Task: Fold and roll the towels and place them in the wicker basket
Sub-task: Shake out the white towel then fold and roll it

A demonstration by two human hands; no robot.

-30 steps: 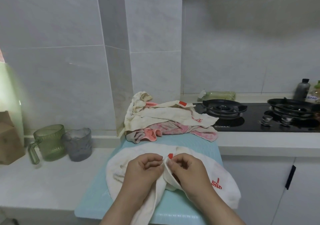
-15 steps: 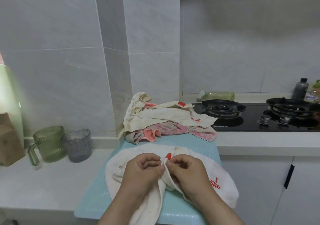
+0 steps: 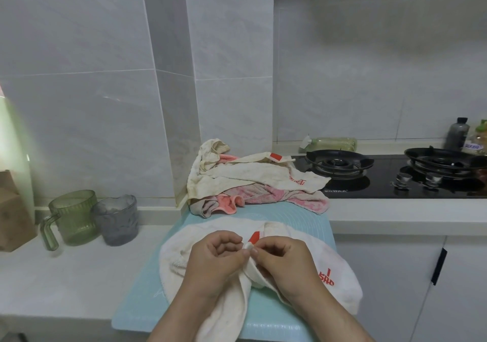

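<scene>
A cream towel [image 3: 326, 265] with red lettering lies rumpled on the light blue mat [image 3: 147, 294]. My left hand [image 3: 216, 258] and my right hand [image 3: 283, 262] meet over its middle. Both pinch the same raised fold of the towel next to its small red tag [image 3: 255, 237]. Part of the towel hangs down between my wrists over the mat's near edge. Behind it sits a heap of towels [image 3: 253, 181], cream ones over a pink one. No wicker basket is in view.
A green cup [image 3: 72, 216] and a grey cup [image 3: 117, 219] stand on the white counter at left, with a brown box [image 3: 13, 215] at the far left. A black gas hob [image 3: 390, 175] lies at right, with bottles [image 3: 457, 133] behind it.
My hands have drawn slightly closer together on the fold and the red tag now sticks up between my fingertips. The towel heap has not moved.
</scene>
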